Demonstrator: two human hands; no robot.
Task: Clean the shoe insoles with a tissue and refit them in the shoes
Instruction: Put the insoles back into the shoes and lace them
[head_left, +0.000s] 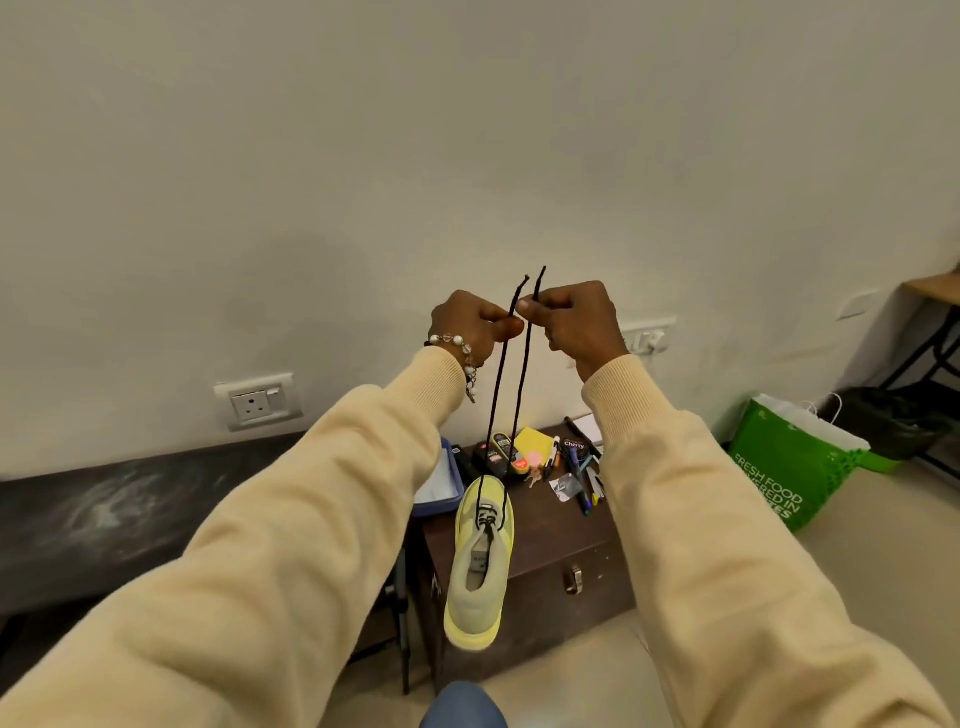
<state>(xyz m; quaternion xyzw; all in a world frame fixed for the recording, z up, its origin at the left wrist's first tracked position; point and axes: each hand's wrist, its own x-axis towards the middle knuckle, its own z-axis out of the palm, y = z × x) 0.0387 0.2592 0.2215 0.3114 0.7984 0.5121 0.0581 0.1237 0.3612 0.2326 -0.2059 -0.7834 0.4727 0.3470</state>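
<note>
- We see from a single head-worn, wide-angle view, facing forward and slightly down toward a wall (467, 130).
- Both sleeves (291, 545) reach away from us (raised hands near, small table (550, 540) below).

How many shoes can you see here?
1: a yellow shoe hanging by its black laces, which both hands pinch, over the wooden cabinet. Its partner isn't in view.

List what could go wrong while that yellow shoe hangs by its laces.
1. The yellow shoe dangles only from two black lace ends, pinched by the left hand and right hand; a slip would likely drop it.
2. It hangs over the brown cabinet near scattered pens; swinging could knock them off.
</note>
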